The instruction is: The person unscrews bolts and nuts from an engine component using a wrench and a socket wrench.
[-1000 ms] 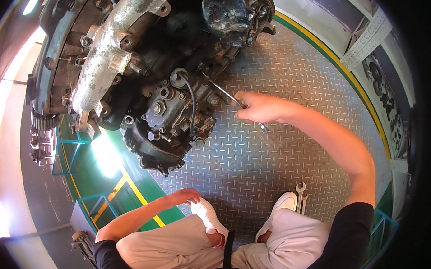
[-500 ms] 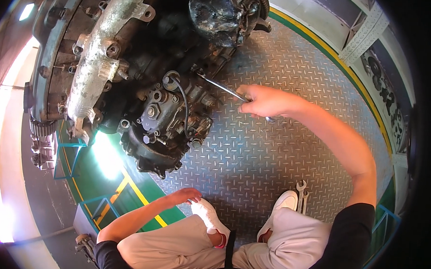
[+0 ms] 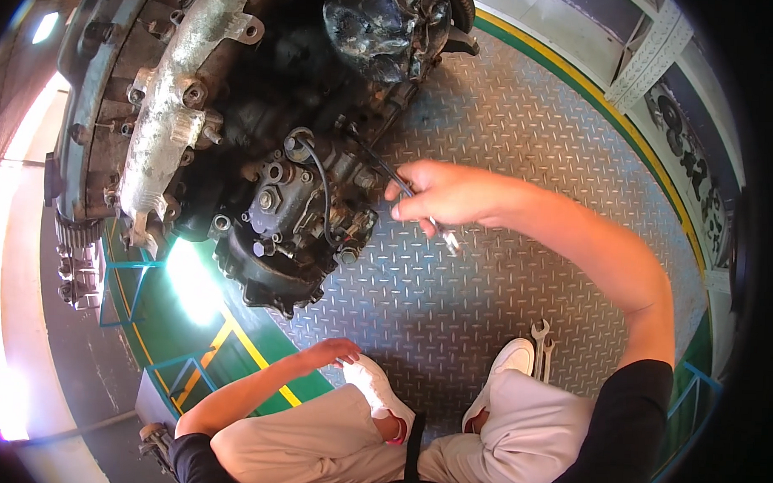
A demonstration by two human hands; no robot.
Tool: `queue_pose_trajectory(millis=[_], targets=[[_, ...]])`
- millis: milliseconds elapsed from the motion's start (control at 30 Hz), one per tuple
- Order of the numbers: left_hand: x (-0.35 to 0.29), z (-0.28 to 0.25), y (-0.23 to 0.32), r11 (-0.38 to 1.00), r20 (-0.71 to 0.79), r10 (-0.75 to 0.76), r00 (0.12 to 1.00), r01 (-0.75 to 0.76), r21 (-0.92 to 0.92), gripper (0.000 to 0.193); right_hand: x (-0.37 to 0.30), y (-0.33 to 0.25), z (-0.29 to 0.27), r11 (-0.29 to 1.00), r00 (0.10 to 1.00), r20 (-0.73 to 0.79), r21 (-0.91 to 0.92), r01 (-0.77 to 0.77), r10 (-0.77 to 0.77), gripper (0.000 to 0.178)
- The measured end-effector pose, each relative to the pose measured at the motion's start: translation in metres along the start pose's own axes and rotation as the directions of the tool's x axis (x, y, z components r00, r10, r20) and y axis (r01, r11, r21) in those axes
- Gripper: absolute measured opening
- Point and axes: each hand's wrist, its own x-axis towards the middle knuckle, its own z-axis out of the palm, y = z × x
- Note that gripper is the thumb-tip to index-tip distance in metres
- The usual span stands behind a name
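At upper left stands a dark engine [image 3: 270,199]; below, the person's left hand [image 3: 331,352] hangs loose by a white shoe [image 3: 368,380]. Well apart, the right hand [image 3: 439,192] grips a wrench [image 3: 396,175] slanting to the engine; farther right lie two spanners [image 3: 540,337].

left edge blown out | white glare on green floor [image 3: 272,341] | engine recesses [image 3: 277,84] near-black | edges bent, rim dark
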Motion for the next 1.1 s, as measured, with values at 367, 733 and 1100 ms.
queue_pose_trajectory(millis=[367, 733, 1100], targets=[[0.001, 0.001, 0.003, 1.000, -0.017, 0.011, 1.000, -0.011, 0.023, 0.030, 0.008, 0.034, -0.012, 0.668, 0.944, -0.255, -0.743, -0.051, -0.211, 0.040], [-0.003, 0.007, 0.005, 1.000, -0.002, -0.002, 1.000, 0.002, 0.021, 0.032, 0.003, 0.024, -0.007, 0.665, 0.942, -0.261, -0.744, -0.059, -0.209, 0.034], [-0.005, 0.006, 0.002, 0.999, -0.008, 0.016, 1.000, -0.016, 0.032, 0.033, 0.002, 0.017, 0.001, 0.722, 0.989, -0.145, -0.683, -0.106, 0.008, 0.045]])
